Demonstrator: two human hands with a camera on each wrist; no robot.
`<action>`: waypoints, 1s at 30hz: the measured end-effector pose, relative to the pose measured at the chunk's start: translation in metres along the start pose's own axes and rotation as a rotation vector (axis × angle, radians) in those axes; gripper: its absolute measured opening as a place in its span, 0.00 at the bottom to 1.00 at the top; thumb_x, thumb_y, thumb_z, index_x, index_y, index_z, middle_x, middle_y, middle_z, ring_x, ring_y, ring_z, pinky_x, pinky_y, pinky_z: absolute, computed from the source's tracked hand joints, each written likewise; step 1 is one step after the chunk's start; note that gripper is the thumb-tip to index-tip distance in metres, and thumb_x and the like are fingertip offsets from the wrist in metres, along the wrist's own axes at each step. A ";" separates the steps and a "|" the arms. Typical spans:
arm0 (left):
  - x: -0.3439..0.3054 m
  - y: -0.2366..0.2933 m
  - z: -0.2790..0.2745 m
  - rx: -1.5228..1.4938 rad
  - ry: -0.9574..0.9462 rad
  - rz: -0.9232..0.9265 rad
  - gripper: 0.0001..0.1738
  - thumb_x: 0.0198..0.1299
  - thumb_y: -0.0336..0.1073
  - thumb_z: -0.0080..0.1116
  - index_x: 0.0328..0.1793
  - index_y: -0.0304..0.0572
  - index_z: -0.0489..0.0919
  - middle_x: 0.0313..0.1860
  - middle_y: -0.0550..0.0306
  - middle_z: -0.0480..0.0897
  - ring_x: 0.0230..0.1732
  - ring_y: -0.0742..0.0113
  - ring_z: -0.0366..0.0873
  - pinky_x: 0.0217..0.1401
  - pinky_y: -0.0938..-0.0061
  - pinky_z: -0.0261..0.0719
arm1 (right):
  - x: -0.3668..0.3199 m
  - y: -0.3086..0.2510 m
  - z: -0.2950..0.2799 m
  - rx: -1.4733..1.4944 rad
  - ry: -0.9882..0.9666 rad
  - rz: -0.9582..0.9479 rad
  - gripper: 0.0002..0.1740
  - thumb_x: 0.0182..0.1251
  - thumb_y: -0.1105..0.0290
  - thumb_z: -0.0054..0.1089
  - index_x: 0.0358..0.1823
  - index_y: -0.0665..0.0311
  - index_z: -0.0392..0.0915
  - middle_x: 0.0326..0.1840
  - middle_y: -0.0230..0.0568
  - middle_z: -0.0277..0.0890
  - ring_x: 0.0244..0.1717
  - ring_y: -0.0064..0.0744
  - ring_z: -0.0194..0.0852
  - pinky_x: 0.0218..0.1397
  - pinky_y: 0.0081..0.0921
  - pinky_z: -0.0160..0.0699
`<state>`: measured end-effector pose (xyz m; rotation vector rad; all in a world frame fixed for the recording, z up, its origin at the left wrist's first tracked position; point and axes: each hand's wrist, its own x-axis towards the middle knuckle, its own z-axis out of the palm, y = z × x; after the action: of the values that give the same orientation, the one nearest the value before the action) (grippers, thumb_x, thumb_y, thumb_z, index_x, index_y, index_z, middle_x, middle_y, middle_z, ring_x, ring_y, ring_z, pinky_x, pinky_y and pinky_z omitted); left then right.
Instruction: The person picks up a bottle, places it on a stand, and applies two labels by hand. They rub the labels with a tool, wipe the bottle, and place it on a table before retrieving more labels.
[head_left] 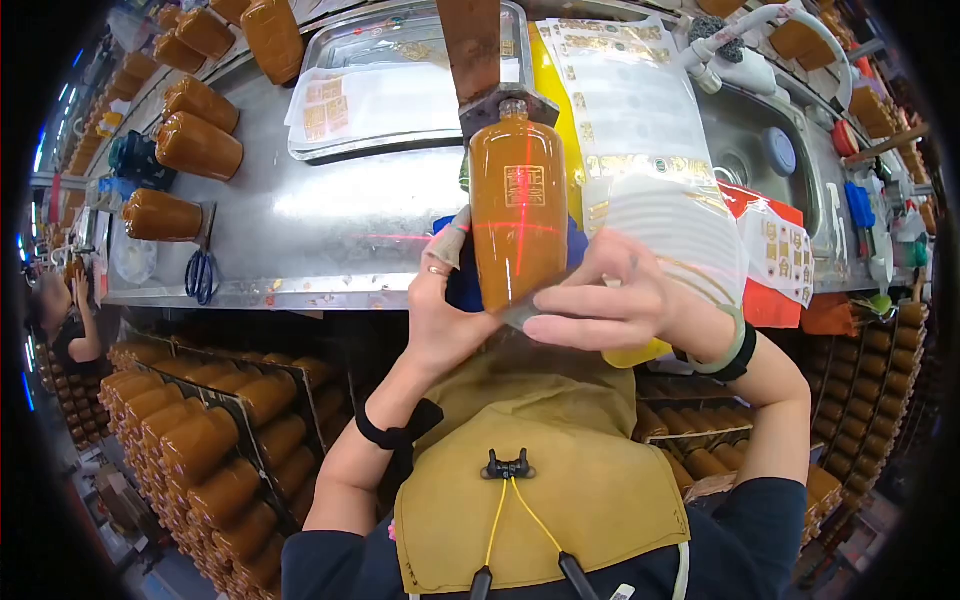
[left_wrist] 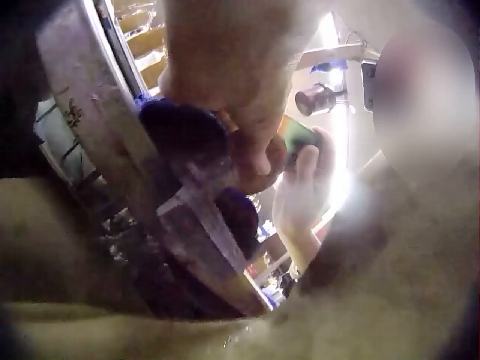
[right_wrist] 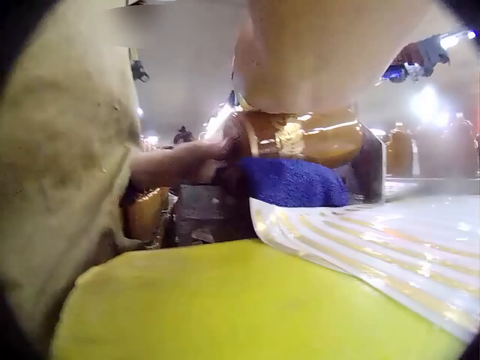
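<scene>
A glossy brown bottle (head_left: pixel 516 235) lies with its neck away from the body, over a blue cloth (right_wrist: pixel 292 181). A gold square emblem (head_left: pixel 525 186) and red laser lines show on its upper side. My left hand (head_left: pixel 440 315) holds the bottle's base end, thumb across the bottom and fingers along the left side; one finger wears a pale covering (head_left: pixel 446 246). With my right hand (head_left: pixel 610 300) I pinch a thin, see-through piece (head_left: pixel 520 314) right at the base; its exact kind I cannot tell. The right wrist view shows the bottle (right_wrist: pixel 300 136) from the side.
A dark bracket (head_left: pixel 508 104) stands at the bottle's neck. Sheets of gold stickers (head_left: pixel 640 110) lie on the right, by a sink (head_left: pixel 745 150). A metal tray (head_left: pixel 400 145), scissors (head_left: pixel 201 270) and several brown bottles (head_left: pixel 198 146) are on the left. Racks of bottles (head_left: pixel 200 430) stand below.
</scene>
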<state>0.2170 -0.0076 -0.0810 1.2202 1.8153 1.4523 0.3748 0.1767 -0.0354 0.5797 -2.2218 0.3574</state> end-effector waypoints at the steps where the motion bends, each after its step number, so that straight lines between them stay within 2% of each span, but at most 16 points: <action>1: 0.001 0.001 0.001 -0.002 0.001 -0.002 0.61 0.45 0.39 0.88 0.82 0.28 0.63 0.74 0.43 0.75 0.75 0.54 0.73 0.78 0.61 0.70 | 0.008 0.000 -0.003 0.010 -0.059 0.100 0.15 0.56 0.69 0.72 0.47 0.53 0.89 0.44 0.28 0.87 0.34 0.28 0.79 0.34 0.24 0.76; 2: 0.002 0.005 0.001 0.028 0.014 0.009 0.59 0.45 0.39 0.88 0.81 0.28 0.65 0.72 0.44 0.77 0.72 0.56 0.75 0.77 0.62 0.71 | 0.017 0.000 -0.005 0.021 -0.117 0.201 0.15 0.56 0.70 0.70 0.47 0.55 0.88 0.43 0.29 0.87 0.31 0.29 0.79 0.34 0.26 0.80; 3: 0.001 0.009 0.000 0.059 0.026 0.018 0.56 0.45 0.39 0.88 0.79 0.29 0.68 0.70 0.46 0.79 0.70 0.58 0.77 0.75 0.64 0.72 | 0.027 0.011 -0.002 0.005 -0.013 0.374 0.14 0.57 0.70 0.70 0.46 0.57 0.87 0.40 0.31 0.87 0.33 0.33 0.80 0.35 0.29 0.81; 5: 0.001 0.009 0.001 0.105 0.064 0.082 0.54 0.44 0.40 0.89 0.77 0.29 0.72 0.66 0.49 0.83 0.67 0.61 0.80 0.73 0.66 0.74 | 0.034 0.045 0.002 -0.332 0.118 0.464 0.13 0.57 0.74 0.70 0.45 0.57 0.86 0.40 0.30 0.87 0.35 0.37 0.77 0.37 0.29 0.81; 6: -0.001 0.010 0.002 0.104 0.069 0.081 0.54 0.44 0.40 0.89 0.77 0.29 0.72 0.66 0.49 0.83 0.67 0.61 0.80 0.73 0.66 0.74 | 0.037 0.063 -0.008 -0.435 0.121 0.440 0.15 0.55 0.75 0.71 0.45 0.58 0.85 0.40 0.32 0.85 0.34 0.38 0.75 0.39 0.31 0.82; 8: -0.002 0.012 0.003 0.062 0.081 0.047 0.56 0.43 0.41 0.89 0.77 0.28 0.71 0.66 0.48 0.83 0.67 0.62 0.80 0.73 0.66 0.74 | 0.045 0.072 -0.024 -0.552 0.032 0.300 0.17 0.55 0.76 0.72 0.48 0.58 0.85 0.38 0.35 0.84 0.37 0.41 0.79 0.43 0.35 0.84; 9: -0.002 0.014 0.002 0.062 0.085 0.049 0.56 0.43 0.41 0.89 0.77 0.28 0.71 0.66 0.48 0.83 0.67 0.62 0.80 0.73 0.66 0.74 | 0.049 0.064 -0.021 -0.551 0.033 0.296 0.17 0.55 0.76 0.72 0.48 0.58 0.85 0.38 0.35 0.84 0.37 0.41 0.79 0.43 0.35 0.84; 11: -0.003 0.016 0.000 0.102 0.105 0.117 0.56 0.43 0.41 0.89 0.78 0.27 0.71 0.67 0.47 0.82 0.67 0.61 0.80 0.73 0.65 0.74 | 0.054 0.038 -0.010 -0.031 0.027 0.518 0.15 0.58 0.75 0.71 0.48 0.58 0.85 0.39 0.37 0.85 0.43 0.43 0.82 0.46 0.38 0.84; 14: -0.004 0.016 0.002 0.093 0.123 0.127 0.57 0.43 0.40 0.89 0.78 0.27 0.70 0.68 0.44 0.81 0.67 0.57 0.80 0.74 0.64 0.73 | 0.049 0.047 -0.008 -0.065 0.005 0.652 0.13 0.60 0.75 0.69 0.47 0.58 0.86 0.39 0.39 0.86 0.46 0.45 0.84 0.48 0.38 0.84; 16: -0.003 0.018 0.004 0.101 0.139 0.162 0.56 0.43 0.40 0.89 0.78 0.26 0.70 0.68 0.43 0.81 0.67 0.55 0.79 0.74 0.63 0.73 | 0.050 0.082 -0.023 -0.407 0.070 0.432 0.12 0.60 0.77 0.69 0.46 0.58 0.86 0.40 0.37 0.87 0.41 0.41 0.83 0.45 0.37 0.82; 18: -0.001 0.018 0.003 0.112 0.154 0.201 0.56 0.44 0.39 0.88 0.78 0.26 0.69 0.69 0.41 0.80 0.67 0.53 0.79 0.74 0.63 0.73 | 0.048 0.081 -0.028 -0.373 0.082 0.316 0.12 0.57 0.78 0.68 0.42 0.57 0.87 0.41 0.32 0.88 0.39 0.36 0.82 0.43 0.33 0.79; 20: -0.002 0.014 0.001 0.096 0.111 0.123 0.56 0.44 0.40 0.88 0.78 0.26 0.69 0.69 0.40 0.80 0.69 0.51 0.78 0.75 0.62 0.72 | 0.018 0.056 -0.007 -0.239 -0.024 0.270 0.14 0.59 0.80 0.68 0.43 0.53 0.90 0.42 0.32 0.89 0.41 0.32 0.79 0.45 0.30 0.76; 21: -0.003 0.010 0.001 0.094 0.106 0.127 0.56 0.44 0.40 0.88 0.78 0.26 0.69 0.69 0.40 0.80 0.69 0.51 0.78 0.75 0.62 0.72 | 0.011 0.035 -0.002 -0.172 -0.001 0.238 0.15 0.59 0.77 0.67 0.43 0.48 0.91 0.44 0.28 0.89 0.39 0.29 0.79 0.43 0.29 0.76; 24: -0.003 0.002 -0.002 -0.007 0.063 0.050 0.55 0.45 0.41 0.87 0.78 0.25 0.69 0.68 0.41 0.81 0.70 0.50 0.77 0.77 0.59 0.69 | 0.003 0.000 -0.009 -0.104 -0.063 -0.037 0.16 0.56 0.70 0.71 0.48 0.49 0.90 0.47 0.24 0.88 0.35 0.23 0.77 0.41 0.25 0.74; 26: -0.002 0.001 -0.006 0.105 0.017 0.101 0.54 0.47 0.43 0.86 0.77 0.26 0.70 0.68 0.41 0.81 0.72 0.49 0.76 0.81 0.55 0.63 | 0.011 -0.011 -0.013 0.007 -0.105 0.076 0.17 0.56 0.70 0.69 0.49 0.51 0.90 0.46 0.25 0.88 0.33 0.24 0.78 0.44 0.27 0.74; 30: -0.002 0.004 -0.007 0.163 0.014 0.111 0.51 0.49 0.44 0.85 0.76 0.27 0.71 0.68 0.41 0.81 0.72 0.48 0.76 0.82 0.53 0.58 | 0.022 0.011 -0.017 -0.215 -0.016 0.246 0.18 0.56 0.73 0.66 0.49 0.54 0.90 0.46 0.29 0.89 0.33 0.23 0.81 0.37 0.23 0.67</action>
<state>0.2140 -0.0126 -0.0751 1.4145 1.9347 1.3970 0.3674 0.1867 -0.0088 0.1951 -2.3148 0.2347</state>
